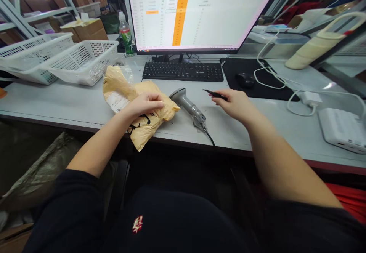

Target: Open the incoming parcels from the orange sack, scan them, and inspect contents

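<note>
My left hand (144, 104) rests with curled fingers on a yellow plastic mailer bag (134, 93) that lies at the desk's front edge, a white label on its left part. My right hand (236, 102) hovers over the desk and pinches a thin black pen-like object (215, 94). Between the two hands a grey handheld barcode scanner (188, 106) lies on the desk, its cable dropping over the edge.
Behind are a black keyboard (183, 71), a large monitor (197, 13) showing a spreadsheet, and a mouse (245, 80) on a black pad. White baskets (82, 60) stand at the left. White cables and a white device (343, 129) occupy the right.
</note>
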`<state>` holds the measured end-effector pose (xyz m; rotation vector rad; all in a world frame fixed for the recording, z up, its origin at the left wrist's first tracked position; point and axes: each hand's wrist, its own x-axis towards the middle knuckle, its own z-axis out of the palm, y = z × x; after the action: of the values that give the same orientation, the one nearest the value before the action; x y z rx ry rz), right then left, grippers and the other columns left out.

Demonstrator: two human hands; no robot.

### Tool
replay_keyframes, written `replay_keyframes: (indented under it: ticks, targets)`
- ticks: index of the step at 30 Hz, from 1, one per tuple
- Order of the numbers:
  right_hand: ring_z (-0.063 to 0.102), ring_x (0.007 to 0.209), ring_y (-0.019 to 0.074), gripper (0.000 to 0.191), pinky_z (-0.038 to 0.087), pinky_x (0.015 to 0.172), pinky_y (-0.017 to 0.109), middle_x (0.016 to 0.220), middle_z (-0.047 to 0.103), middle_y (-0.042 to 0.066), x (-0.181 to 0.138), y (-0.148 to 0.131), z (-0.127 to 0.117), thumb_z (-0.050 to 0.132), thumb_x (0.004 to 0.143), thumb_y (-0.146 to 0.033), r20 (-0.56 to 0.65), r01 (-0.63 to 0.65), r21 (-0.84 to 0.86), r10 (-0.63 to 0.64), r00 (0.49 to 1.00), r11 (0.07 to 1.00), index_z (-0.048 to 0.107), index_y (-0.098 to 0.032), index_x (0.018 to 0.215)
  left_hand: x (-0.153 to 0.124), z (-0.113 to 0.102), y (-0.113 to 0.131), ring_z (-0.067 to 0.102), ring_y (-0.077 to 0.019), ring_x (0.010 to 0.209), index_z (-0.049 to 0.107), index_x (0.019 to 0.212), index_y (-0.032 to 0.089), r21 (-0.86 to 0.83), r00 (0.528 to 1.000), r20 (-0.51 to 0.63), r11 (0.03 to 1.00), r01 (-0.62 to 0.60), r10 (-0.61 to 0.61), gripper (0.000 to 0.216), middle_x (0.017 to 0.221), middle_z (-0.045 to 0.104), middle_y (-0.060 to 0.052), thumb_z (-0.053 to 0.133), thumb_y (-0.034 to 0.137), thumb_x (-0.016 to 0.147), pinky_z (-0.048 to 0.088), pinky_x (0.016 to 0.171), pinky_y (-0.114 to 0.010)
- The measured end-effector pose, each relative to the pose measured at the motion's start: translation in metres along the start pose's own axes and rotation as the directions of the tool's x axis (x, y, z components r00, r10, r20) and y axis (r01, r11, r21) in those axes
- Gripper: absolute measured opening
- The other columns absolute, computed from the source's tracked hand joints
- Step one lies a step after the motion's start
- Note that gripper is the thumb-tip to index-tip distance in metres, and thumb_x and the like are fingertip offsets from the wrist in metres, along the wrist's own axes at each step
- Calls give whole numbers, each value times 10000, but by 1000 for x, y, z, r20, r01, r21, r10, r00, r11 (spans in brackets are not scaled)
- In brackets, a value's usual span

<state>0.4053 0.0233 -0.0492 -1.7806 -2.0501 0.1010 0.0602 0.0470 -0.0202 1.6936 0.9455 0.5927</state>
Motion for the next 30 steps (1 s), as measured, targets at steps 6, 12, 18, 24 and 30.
replay_keyframes:
  ticks: [6, 12, 18, 24, 30]
  targets:
    - [616, 780, 199, 348, 273, 606, 310, 850, 742, 61, -15, -96, -35, 459, 1053, -386, 51, 520, -347, -538, 842, 781, 776, -243, 1064, -4, 6, -1, 359, -78, 536, 528, 700, 182, 57, 997, -69, 998, -40, 44, 327, 616, 433, 40, 721, 437, 768, 214, 483, -220]
    - [516, 703, 174, 295, 197, 611, 322, 790, 701, 69, 2, -130, -33, 456, 1001, -116, 207, 640, -548, -654, 727, 539, 720, -186, 889, -3, 10, 0, 345, -79, 525, 565, 714, 179, 43, 993, -110, 998, -36, 41, 272, 587, 434, 49, 698, 412, 754, 215, 481, -224]
    - [541, 746, 183, 264, 218, 637, 331, 813, 702, 112, 23, -133, -31, 483, 956, -51, 290, 593, -580, -539, 791, 558, 702, -141, 840, -13, 4, -16, 413, -101, 561, 580, 661, 173, -98, 966, -197, 977, -188, 166, 296, 604, 493, 22, 714, 434, 698, 275, 521, -238]
    - [619, 876, 265, 372, 237, 611, 359, 894, 723, 120, 13, -134, -73, 406, 1062, -314, 74, 435, -583, -489, 869, 686, 744, -196, 962, -3, 6, -36, 372, -99, 540, 551, 726, 201, -189, 947, -275, 957, -221, 165, 371, 618, 439, 40, 750, 515, 738, 275, 524, -245]
    - [672, 990, 281, 429, 476, 785, 371, 1134, 760, 72, 10, -128, -43, 731, 855, -514, -39, 380, 116, -378, 925, 918, 728, -235, 1181, 10, 4, -11, 439, -120, 622, 512, 793, 220, -78, 905, -293, 935, -345, 309, 511, 709, 450, 22, 721, 686, 797, 357, 590, -254]
